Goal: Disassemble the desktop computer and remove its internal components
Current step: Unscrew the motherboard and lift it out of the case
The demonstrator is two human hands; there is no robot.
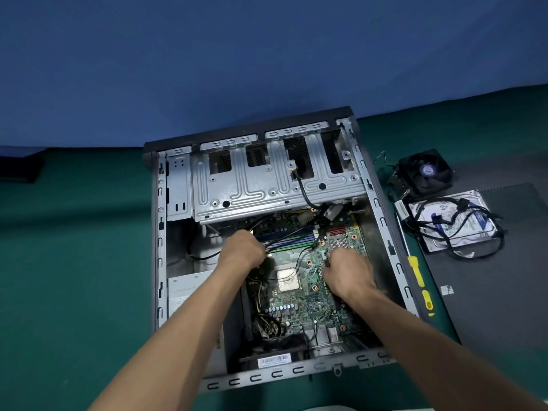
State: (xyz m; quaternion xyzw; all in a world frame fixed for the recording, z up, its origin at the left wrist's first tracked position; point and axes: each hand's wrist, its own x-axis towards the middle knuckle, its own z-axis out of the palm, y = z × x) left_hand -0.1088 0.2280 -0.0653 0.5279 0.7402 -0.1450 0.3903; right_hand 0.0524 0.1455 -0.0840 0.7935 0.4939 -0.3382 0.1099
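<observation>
Nearest the camera, two bare forearms are seen reaching down into the open computer case (394, 256), which lies on its side on the green table (74, 262). The left hand (241, 250) is curled at the left edge of the motherboard (299, 307), beside the memory slots (284, 237); its fingers are bent around thin cables (274, 244), though the exact grip is hidden beneath the knuckles. The right hand (350, 272) is laid on the board's right side with fingers curled downward; whether anything is pinched cannot be told. Between the two hands the bare processor (287, 280) is exposed. Further back, the metal drive cage (267, 185) is mounted across the case. To the right, a yellow-handled screwdriver (418, 277) lies just beside the case on a dark mat (489, 292), and beyond it a hard drive (456, 223) draped with black cables and a cooler fan (424, 173) are set down
</observation>
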